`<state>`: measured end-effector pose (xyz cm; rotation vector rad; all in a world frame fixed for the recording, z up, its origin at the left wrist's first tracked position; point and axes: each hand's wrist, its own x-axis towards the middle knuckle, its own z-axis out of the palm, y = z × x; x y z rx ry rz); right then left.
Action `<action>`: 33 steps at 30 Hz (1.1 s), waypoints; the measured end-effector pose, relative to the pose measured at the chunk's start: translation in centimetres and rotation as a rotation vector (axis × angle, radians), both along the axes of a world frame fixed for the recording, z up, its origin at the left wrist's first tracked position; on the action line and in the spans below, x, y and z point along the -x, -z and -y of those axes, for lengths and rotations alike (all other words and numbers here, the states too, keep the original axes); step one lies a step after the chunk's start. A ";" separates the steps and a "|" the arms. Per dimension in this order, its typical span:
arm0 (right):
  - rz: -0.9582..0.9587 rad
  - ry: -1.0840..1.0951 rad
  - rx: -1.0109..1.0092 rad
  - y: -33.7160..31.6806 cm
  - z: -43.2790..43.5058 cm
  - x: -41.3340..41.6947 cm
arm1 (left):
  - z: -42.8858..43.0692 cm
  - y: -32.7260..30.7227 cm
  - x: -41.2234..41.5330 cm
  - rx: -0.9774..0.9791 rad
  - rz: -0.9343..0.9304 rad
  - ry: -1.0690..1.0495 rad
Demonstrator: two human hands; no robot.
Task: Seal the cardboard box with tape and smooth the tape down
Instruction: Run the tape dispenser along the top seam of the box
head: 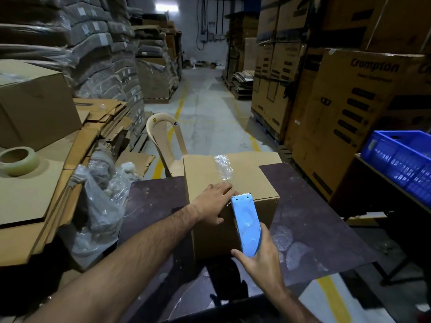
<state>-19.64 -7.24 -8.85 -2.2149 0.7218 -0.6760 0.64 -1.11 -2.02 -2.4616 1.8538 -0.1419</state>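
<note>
Pressing clear tape (224, 167) onto brown cardboard box (251, 183) with flat, open left hand (215, 201); right hand (258, 257) gripping blue plastic tape dispenser (246, 226); next, probably smoothing toward near edge.

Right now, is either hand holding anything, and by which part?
The right hand grips the light-blue plastic tape cutter by its lower end, toothed edge up. The left hand holds nothing; it presses flat on the brown cardboard box.

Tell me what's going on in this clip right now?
A person is taping a cardboard box shut on a dark table. The left hand presses flat on the box's top near the seam, where clear tape already lies. The right hand grips a blue tape dispenser at the near edge.
</note>
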 end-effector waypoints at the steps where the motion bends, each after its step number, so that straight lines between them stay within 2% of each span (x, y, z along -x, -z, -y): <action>1: 0.016 0.022 -0.004 0.6 0.0 -0.2 | 0.1 0.0 0.0 0.005 -0.019 0.000; 8: 0.085 0.089 -0.030 2.5 -0.4 -0.9 | 0.3 0.2 0.0 -0.006 -0.078 -0.025; 21: 0.206 0.005 0.187 1.7 -0.2 -0.4 | 0.7 0.7 -0.2 -0.037 -0.030 -0.060; 33: 0.165 -0.028 0.206 1.5 -0.6 1.9 | 0.8 1.0 -0.7 -0.024 -0.050 -0.086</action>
